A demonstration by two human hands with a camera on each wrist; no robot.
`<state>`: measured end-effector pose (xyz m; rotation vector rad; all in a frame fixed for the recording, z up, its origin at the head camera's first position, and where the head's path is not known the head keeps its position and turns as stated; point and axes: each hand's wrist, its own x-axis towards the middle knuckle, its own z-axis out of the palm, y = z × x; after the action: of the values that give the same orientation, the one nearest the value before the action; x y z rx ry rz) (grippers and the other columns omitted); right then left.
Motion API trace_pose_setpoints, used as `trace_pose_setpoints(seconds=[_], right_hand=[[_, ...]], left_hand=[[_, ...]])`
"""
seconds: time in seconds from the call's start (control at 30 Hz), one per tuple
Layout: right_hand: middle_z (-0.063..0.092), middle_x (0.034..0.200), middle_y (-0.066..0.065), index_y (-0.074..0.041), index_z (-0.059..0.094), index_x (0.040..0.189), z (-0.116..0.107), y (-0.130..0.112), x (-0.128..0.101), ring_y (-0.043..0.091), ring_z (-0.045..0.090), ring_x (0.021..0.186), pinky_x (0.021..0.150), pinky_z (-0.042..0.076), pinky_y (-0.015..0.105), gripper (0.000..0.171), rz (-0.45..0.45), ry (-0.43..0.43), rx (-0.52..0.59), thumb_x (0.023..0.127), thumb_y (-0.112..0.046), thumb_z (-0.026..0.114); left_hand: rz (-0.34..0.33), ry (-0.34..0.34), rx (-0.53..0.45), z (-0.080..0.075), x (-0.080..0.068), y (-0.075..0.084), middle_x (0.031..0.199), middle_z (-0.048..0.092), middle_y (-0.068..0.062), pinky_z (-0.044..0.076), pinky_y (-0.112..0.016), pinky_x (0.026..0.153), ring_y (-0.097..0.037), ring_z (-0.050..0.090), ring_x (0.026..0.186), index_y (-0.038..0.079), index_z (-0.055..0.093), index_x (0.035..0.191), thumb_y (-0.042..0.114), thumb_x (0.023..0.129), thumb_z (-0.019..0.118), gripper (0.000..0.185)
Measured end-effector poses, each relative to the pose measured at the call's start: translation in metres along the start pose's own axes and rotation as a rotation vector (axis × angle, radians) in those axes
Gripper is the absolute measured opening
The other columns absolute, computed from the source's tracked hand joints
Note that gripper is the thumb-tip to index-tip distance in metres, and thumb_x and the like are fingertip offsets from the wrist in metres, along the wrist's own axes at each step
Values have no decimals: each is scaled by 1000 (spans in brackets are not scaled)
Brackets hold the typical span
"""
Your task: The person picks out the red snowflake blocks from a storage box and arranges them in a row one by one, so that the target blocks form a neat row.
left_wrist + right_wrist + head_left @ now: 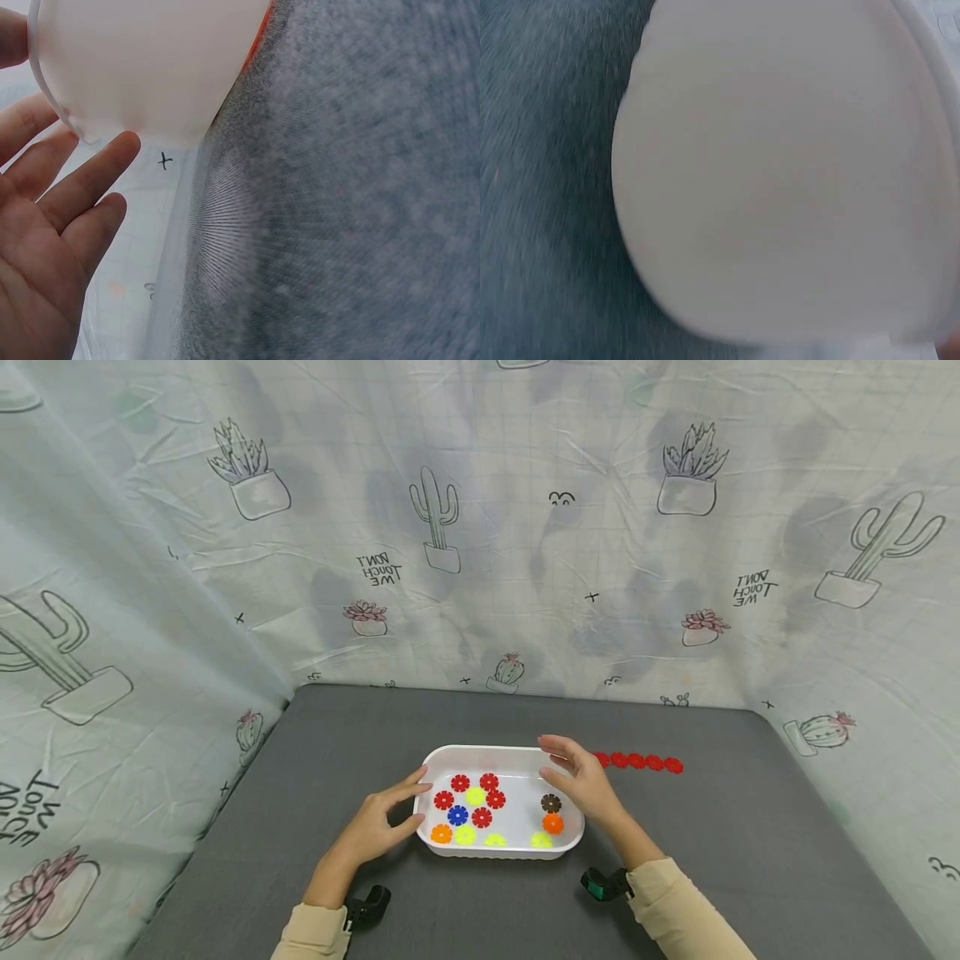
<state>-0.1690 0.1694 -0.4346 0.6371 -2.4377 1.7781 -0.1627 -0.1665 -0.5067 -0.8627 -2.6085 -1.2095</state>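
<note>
A white plastic tray (517, 777) holds several notched plastic discs: red discs (482, 817), a blue disc (457, 815), yellow discs (465, 835), orange discs (552, 823) and a brown disc (551, 803). At its left end, my left hand (372, 827) touches the rim with thumb and fingers spread fairly straight. The left wrist view shows these fingers (94, 184) alongside the tray's wall (150, 67). My right hand (585, 781) is over the right rim, fingers apart and nothing between them. In the right wrist view the tray's wall (772, 180) is blurred and hides most of this hand.
A straight row of red discs (637, 762) lies on the grey tabletop (480, 902), behind and right of the tray, partly covered by my right hand. A white curtain (510, 543) with printed cacti hangs behind the table and along both sides.
</note>
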Motion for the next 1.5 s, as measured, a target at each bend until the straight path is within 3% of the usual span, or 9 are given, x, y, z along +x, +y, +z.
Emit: trace_pose_setpoints(seconds=[0.33,0.63,1.0,1.37,1.5], right_hand=[[50,124,18,3,46,124,25,-2,16,38,46,115,96,38,49,44,68,-88,-41,83,-6,61],[55,121,17,-1,50,121,51,42,34,30,53,111,95,42,43,43,176,-194,-57,81,-9,63],[61,107,11,-1,57,111,59,49,37,22,58,95,85,49,36,39,290,-257,-216,75,-8,69],[62,99,7,-1,58,104,63,52,36,19,57,90,85,48,37,35,265,-289,-316,72,-5,70],[61,95,5,-3,58,101,65,54,35,17,56,88,82,48,34,33,228,-301,-378,71,-6,72]], left_hand=[[-2,10,-16,0,1,0,140,39,0,39,-50,94,-22,44,124,11,56,122,21,81,65,44],[-6,-2,5,1,1,-1,140,39,0,38,-52,95,-23,43,125,12,55,123,22,81,65,44],[-12,11,7,0,2,2,140,40,-1,38,-53,94,-24,43,124,13,55,123,21,81,65,44],[-32,10,-14,0,0,3,140,39,1,38,-51,95,-22,42,125,12,56,122,21,81,65,43],[-8,19,10,-3,2,15,138,42,-7,40,-51,93,-27,45,122,8,57,120,14,79,66,42]])
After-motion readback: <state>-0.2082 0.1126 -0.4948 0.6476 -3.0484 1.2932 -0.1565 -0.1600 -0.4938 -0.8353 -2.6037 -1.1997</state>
